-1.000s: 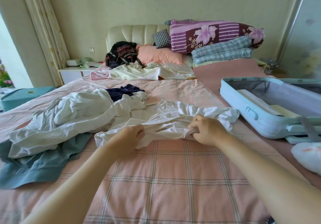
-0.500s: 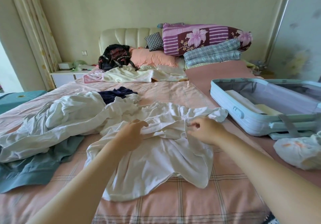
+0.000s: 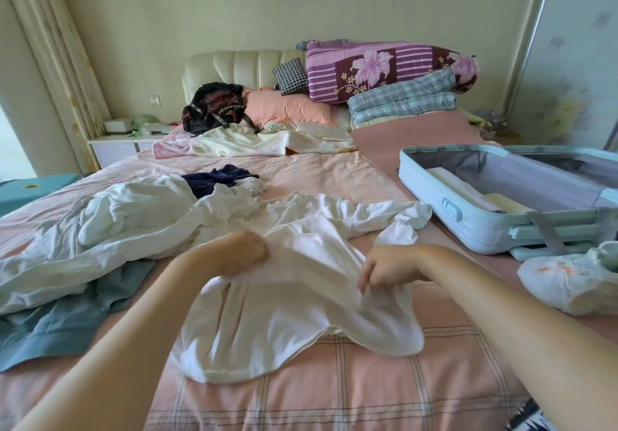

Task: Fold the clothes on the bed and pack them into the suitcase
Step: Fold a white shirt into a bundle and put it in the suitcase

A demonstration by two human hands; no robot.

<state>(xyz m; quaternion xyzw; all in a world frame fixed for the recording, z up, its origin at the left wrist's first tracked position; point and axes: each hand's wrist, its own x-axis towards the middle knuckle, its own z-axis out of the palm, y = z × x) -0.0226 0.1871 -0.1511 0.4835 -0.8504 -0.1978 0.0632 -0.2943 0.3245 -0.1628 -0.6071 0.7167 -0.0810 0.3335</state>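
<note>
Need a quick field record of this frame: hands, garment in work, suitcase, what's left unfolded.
left hand: grips the white garment at its upper edge
right hand: pinches the same garment's right side
garment state: partly spread on the bed, not yet folded
suitcase: open, to the right, pale folded items inside
unfolded: white pile, teal garment, navy garment, all to the left

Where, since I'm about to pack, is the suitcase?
In the head view the suitcase lies open on the right side of the bed, beyond the right hand, with a white bundle just in front of it.
</note>
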